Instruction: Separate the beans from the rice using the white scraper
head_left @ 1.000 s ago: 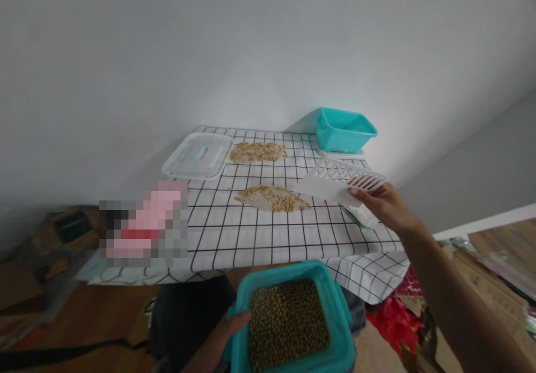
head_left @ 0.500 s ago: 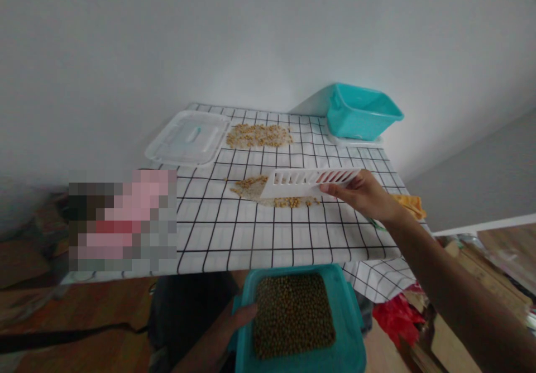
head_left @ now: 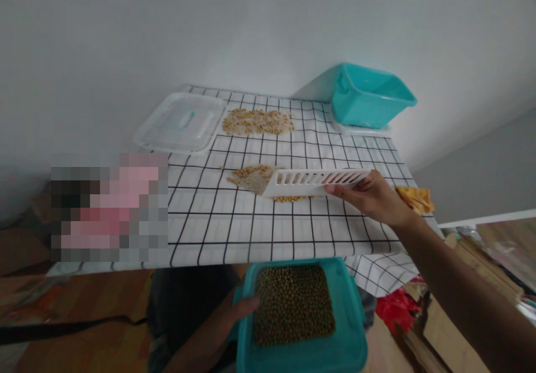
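My right hand (head_left: 377, 197) is closed on the right end of a white slotted plastic piece (head_left: 295, 189), holding it on edge over the table. A pile of yellow kernels mixed with pale grains (head_left: 253, 178) lies at its left end. Some kernels (head_left: 288, 199) show along its near edge; the rest behind it is hidden. At the table's front, my left hand (head_left: 243, 309) grips the left rim of a teal bin (head_left: 349, 328), thumb over the edge and other fingers hidden. Small round brownish-green beans (head_left: 293, 306) fill much of the bin.
A second mixed patch (head_left: 257, 122) lies farther back, beside a clear lid (head_left: 180, 124). Another teal bin (head_left: 368, 102) stands at the back right by the wall. A yellow cloth (head_left: 416, 199) sits on the right edge of the checked tablecloth (head_left: 218, 222). Cardboard is on the floor.
The camera view has shifted, so the table sits higher. Relative to the pile, the white piece has come slightly toward me; fewer kernels show along its near edge. Both hands keep their holds.
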`<state>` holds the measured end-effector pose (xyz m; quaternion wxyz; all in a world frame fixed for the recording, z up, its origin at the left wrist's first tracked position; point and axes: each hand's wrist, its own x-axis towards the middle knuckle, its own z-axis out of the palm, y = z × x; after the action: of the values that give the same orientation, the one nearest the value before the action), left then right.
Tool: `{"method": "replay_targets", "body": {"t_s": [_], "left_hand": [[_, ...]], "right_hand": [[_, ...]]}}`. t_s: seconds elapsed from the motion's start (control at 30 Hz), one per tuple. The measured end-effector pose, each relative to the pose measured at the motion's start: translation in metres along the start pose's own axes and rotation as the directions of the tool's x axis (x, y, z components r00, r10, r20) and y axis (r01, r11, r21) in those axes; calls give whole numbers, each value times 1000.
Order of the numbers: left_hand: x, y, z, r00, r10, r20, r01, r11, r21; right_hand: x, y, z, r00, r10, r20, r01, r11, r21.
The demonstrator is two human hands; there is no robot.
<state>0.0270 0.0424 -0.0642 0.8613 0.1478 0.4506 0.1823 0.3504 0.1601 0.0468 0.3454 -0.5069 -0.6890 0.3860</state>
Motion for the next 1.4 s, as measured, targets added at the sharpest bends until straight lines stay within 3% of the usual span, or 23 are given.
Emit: {"method": "replay_targets", "body": {"t_s": [0.17,0.4,0.57,1.03,1.23,1.4], "left_hand": [[0,8,6,997,-10,-74,10,1000,-6],[2,12,5,999,9,-48,-9,1000,-13],[-1,14,5,996,-11,-86,9,1000,-25],[-3,27,-3,997,-16,-75,16,1000,-13],[-10,39,-16,987,-76,-143,75,997,-18],[-13,48,-31,979,-94,-183,98,995,13]], "right_hand": [[-6,-2,5,998,-2,-58,4,1000,28],[-9,0,10,998,5,-70,-4,1000,14],[-22,-7,15,989,-6,-149,4,1000,-16],[-52,-14,39,991,92,-98,-91,996,17],[-53,-17,46,986,101,-134,-103,995,-8],[-52,-24,64,982,111,-151,-108,994,30]]}}
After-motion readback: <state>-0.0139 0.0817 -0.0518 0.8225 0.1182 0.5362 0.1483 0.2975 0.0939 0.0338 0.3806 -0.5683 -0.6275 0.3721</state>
